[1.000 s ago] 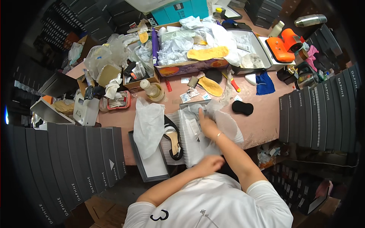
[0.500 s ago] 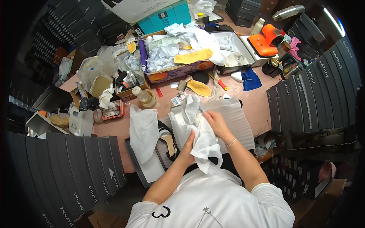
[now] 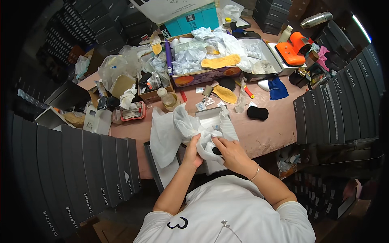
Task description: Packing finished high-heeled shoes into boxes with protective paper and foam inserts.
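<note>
At the bottom centre of the frame I see a white shirt, with both forearms rising from it. My left hand (image 3: 193, 152) is clenched on a bunch of white tissue paper (image 3: 190, 125), and my right hand (image 3: 231, 152) grasps the same paper from the right, fingers curled over a dark bit inside it that I cannot make out. The paper sits just below the frame's centre, above an open box (image 3: 156, 170) at the near edge of the table (image 3: 269, 135).

The tabletop is pinkish-brown and crowded. Right of centre lies a black pad (image 3: 257, 113); above it a yellow insole (image 3: 225, 94) and a blue cloth (image 3: 278, 88). In the upper middle, a carton (image 3: 202, 76) holds crumpled paper and another insole. An orange tool (image 3: 296, 46) rests in the upper right, and a teal box (image 3: 194, 18) stands at the top.

Rows of dark grey shoe boxes (image 3: 81, 178) fill the lower left, and more of them (image 3: 336, 105) line the right side.
</note>
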